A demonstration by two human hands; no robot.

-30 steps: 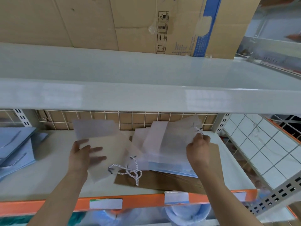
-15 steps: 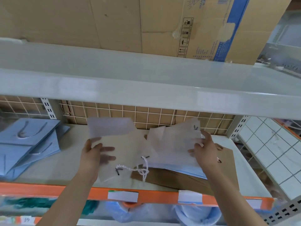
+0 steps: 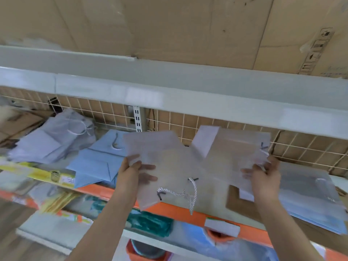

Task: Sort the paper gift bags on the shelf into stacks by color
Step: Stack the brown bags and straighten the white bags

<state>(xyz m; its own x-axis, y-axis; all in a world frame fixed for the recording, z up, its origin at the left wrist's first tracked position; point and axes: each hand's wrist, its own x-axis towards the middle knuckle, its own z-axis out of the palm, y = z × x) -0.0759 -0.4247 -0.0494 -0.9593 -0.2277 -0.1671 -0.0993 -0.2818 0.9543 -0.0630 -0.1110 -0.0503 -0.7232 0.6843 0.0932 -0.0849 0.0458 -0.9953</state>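
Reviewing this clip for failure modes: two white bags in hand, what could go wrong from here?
1. The white bag in the left hand dangles its rope handle over the orange shelf edge; it could snag.
2. The right hand holds its white bag near one edge; that grip may slip.
3. Light blue stack overhangs the edge.

Soft, even light fills the scene, fairly bright and somewhat washed out, with no hard shadows. A pale sheen of glare lies along the front edge of the upper shelf (image 3: pixel 169 98). Motion blur smears the whole frame, worst at the left edge and lower corners, where items under the orange shelf beam (image 3: pixel 175 210) turn indistinct. Wide-angle distortion bends the shelf lines. The white bags (image 3: pixel 188 166) look hazy, their edges soft.
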